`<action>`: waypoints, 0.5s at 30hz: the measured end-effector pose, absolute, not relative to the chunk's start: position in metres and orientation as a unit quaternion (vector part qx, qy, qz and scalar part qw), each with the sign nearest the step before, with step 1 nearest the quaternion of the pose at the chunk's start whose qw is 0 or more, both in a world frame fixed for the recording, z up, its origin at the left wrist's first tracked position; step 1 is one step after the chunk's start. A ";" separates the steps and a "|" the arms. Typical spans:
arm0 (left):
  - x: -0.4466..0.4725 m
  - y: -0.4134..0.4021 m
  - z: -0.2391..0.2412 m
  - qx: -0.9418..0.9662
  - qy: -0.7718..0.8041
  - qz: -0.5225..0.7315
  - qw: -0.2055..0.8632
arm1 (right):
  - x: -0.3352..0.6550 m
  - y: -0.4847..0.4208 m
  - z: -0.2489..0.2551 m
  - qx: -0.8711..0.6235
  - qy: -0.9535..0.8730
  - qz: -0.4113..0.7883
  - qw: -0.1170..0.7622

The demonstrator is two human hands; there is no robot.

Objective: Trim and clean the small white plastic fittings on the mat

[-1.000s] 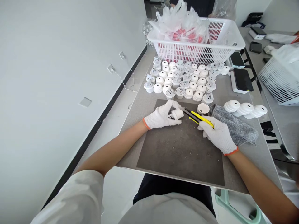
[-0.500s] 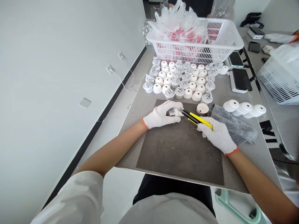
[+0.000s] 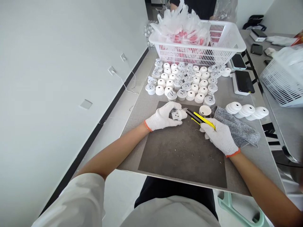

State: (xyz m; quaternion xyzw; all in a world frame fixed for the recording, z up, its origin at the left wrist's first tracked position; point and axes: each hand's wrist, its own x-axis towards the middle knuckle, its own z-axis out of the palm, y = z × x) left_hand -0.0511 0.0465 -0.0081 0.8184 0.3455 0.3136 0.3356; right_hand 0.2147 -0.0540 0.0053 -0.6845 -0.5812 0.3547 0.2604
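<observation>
Gripping a piece (image 3: pixel 179 115) with the left hand (image 3: pixel 163 117), a cutter (image 3: pixel 204 121) with the right hand (image 3: pixel 220 136)

Running off the left edge, a wall (image 3: pixel 59 78) with two sockets (image 3: pixel 111 70), the farther indistinct. Lower, a pale sleeve (image 3: pixel 80 198), cropped by the bottom edge. Then, above a dark mat (image 3: pixel 180 145), the left hand, gloved, thumb and fingers clamped on the piece, partly covering its left end. Looks white, small and round, with dark marks too small to read and a plain right end. Lies at the fingertips, between thumb and fingers.

Behind, crowded rows of white units (image 3: pixel 159 90), the farther partly hidden by the nearer; some with dark holes, some with marked discs. Past those, in a white basket (image 3: pixel 213 48), red things blurred under clear plastic (image 3: pixel 175 22); beyond, a person (image 3: pixel 203 9) in dark clothing, mostly cut off.

Just right of the piece, pointing at it, the black-and-yellow cutter; cannot tell whether the blade touches. Wrapped round the handle, the right hand, hiding its lower end. Beyond the cutter, a white cap (image 3: pixel 204 110), hollow side up; next to it, a grey cloth (image 3: pixel 243 130), partly hidden behind the right hand. Farther right, three tilted white stacks (image 3: pixel 248 110), then a second basket (image 3: pixel 279 85), cropped by the right edge.
</observation>
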 end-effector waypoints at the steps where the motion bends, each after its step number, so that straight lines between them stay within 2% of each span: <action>1: -0.051 0.047 -0.009 0.822 0.329 0.323 0.334 | 0.215 -0.054 0.005 -0.684 -0.581 0.356 0.261; 6: -0.049 0.051 -0.009 0.849 0.235 0.367 0.299 | 0.215 -0.054 0.006 -0.682 -0.586 0.354 0.258; 15: -0.049 0.048 -0.009 0.812 0.290 0.353 0.364 | 0.217 -0.054 0.003 -0.665 -0.627 0.327 0.239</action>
